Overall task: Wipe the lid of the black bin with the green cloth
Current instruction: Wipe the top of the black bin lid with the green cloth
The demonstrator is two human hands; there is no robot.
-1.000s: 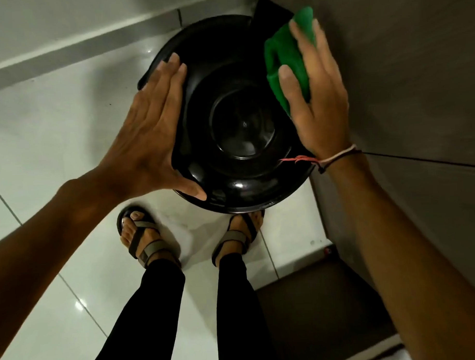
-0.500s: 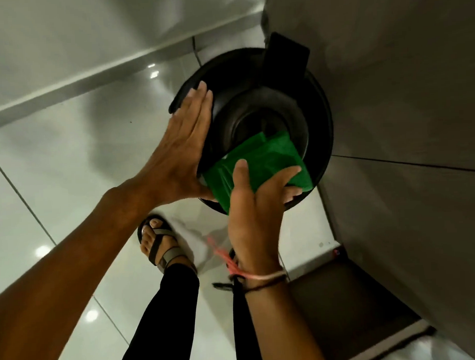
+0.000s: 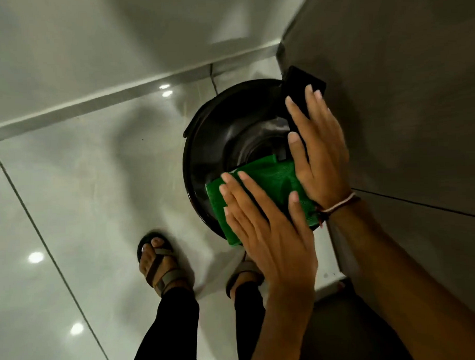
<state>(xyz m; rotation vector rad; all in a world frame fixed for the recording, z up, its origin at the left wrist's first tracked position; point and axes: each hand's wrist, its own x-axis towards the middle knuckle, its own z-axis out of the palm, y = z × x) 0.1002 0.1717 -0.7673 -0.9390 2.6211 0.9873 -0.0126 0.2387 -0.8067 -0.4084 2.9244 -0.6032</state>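
The black bin's lid point(image 3: 224, 142) is a glossy round dome with a sunken ring at its middle, seen from almost straight above, standing on the pale tiled floor point(image 3: 78, 190) hard against a grey cabinet point(image 3: 406, 98) on the right. The green cloth point(image 3: 269, 184), folded into a rough rectangle, lies flat across the near part of the lid, its lower corner reaching over the rim. The left hand point(image 3: 267, 227) comes in from below and lies palm-down on the cloth's near half, fingers straight and slightly spread, thumb out to the right; it presses flat rather than gripping. The right hand point(image 3: 319, 155) rests on the lid's right side, its heel on the cloth's right edge and its fingers stretched forward and close together up along a black upright tab point(image 3: 297, 83) at the back of the lid; whether they hold that tab cannot be told. A thin cord bracelet point(image 3: 339, 204) circles the right wrist. Below the bin, two feet in strapped sandals point(image 3: 161, 266) stand on the tiles, with dark trouser legs point(image 3: 169, 330) above them.
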